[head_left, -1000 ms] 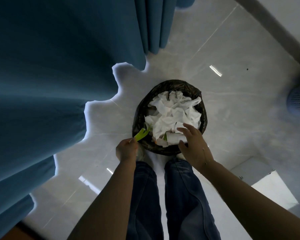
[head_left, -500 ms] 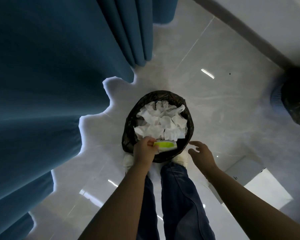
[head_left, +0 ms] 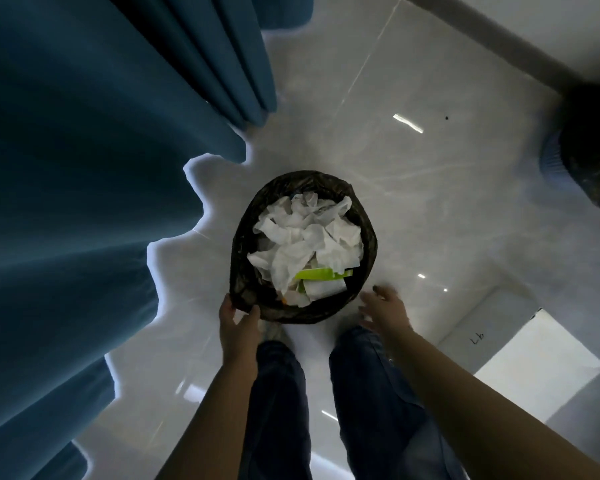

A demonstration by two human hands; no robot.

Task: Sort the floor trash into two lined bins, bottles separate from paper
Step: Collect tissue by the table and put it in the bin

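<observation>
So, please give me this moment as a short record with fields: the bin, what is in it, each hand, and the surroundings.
bin: round bin with black liner, on the pale floor
contents: crumpled white paper; green and white piece at the near side
left hand: at the near rim, touching the liner, fingers straight
right hand: beside the bin, open, holding nothing
second bin: far right, black liner
blue curtain: left of the bin
</observation>
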